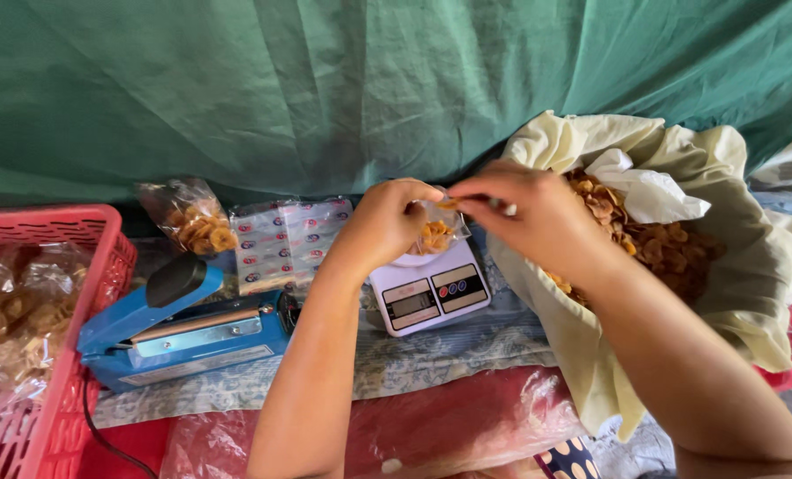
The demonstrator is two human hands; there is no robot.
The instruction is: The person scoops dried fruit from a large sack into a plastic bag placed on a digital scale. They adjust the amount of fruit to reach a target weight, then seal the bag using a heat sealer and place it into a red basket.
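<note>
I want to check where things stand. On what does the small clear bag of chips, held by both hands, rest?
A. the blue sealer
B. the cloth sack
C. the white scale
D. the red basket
C: the bag sits on the scale, with the left hand and right hand at its top.

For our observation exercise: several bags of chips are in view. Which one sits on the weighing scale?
The small clear bag between both hands, on the white scale; the other filled bag stands left, behind the blue sealer.
</note>
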